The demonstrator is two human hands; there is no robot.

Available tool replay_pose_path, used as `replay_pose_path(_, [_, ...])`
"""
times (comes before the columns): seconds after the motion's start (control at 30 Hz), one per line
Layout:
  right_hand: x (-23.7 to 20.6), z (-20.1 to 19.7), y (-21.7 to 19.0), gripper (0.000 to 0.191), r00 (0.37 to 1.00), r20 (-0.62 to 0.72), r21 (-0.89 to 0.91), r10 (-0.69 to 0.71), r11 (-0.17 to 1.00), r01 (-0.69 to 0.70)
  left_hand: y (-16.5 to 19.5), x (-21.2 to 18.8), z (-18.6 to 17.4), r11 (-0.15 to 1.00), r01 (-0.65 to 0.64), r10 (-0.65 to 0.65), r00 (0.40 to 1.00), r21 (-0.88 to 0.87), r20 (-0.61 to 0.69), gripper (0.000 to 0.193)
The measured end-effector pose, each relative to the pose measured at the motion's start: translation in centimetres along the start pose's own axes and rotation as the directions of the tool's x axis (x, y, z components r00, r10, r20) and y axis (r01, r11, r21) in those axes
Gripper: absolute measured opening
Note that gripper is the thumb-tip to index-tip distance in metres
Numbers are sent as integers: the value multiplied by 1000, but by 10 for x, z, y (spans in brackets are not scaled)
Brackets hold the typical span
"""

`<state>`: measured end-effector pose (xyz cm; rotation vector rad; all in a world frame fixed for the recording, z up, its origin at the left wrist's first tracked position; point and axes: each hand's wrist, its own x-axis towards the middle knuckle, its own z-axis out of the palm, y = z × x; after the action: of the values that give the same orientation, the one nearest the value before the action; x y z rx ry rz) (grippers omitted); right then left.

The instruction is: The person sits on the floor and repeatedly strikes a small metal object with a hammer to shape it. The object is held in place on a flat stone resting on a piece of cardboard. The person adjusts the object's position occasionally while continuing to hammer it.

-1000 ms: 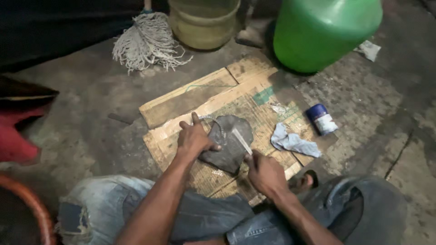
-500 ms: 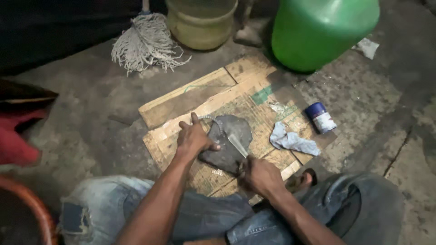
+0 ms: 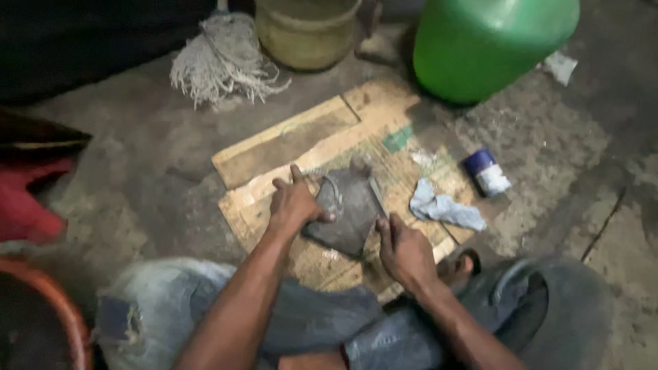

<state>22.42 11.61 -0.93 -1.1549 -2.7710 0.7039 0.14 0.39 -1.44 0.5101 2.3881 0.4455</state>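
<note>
To your far left sits the curved rim of a reddish-brown basin (image 3: 41,308) and a red cloth bundle (image 3: 27,205), both well apart from the work, so they pose no trouble unless you swing an elbow out. Further up, the pale stringy mop head (image 3: 223,58) lies beside the dull yellow bucket (image 3: 305,31). Your left hand (image 3: 293,203) rests with its fingers spread and its palm pressed down on the left edge of the dark grey flat piece of material (image 3: 346,209), which lies on the flattened brown cardboard sheet (image 3: 288,137) in front of your knees. That hold looks light; if the piece slides on the cardboard, whatever you press against it could skid toward those fingers. Your right hand (image 3: 406,252) is closed around the lower end of a thin pale metal blade (image 3: 376,195), whose length lies along the right edge of the grey piece. I cannot tell how sharp it is, but it points away from you and across toward your left thumb, so a slip would likely carry it there. To the right, the crumpled pale blue rag (image 3: 445,207) and the small blue and white tin (image 3: 485,173) sit near your right wrist; a wide stroke may knock the tin over. The big green plastic jug (image 3: 490,41) stands well beyond.
</note>
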Motion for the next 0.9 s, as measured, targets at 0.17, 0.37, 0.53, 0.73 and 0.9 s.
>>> replay_pose_path(0.17, [1,10,-1,36,991,116,-77,-60,995,70,0,-4,1,998,-36,32,995,-48,-91,150])
replay_pose_path(0.37, [2,14,6,35,996,87,-28,-15,999,18,2,-2,1,1000,-19,18,998,-12,-64,152])
replay_pose_path(0.53, [5,10,9,37,990,94,-91,-106,989,115,-1,-2,5,998,-58,55,993,-26,-107,152])
replay_pose_path(0.73, [0,8,-1,39,992,122,15,15,1000,-17,-4,2,8,997,-75,72,990,-22,-122,153])
replay_pose_path(0.9, [2,-5,-4,39,997,78,22,8,1000,-10,-9,9,13,984,-124,82,952,-129,-293,147])
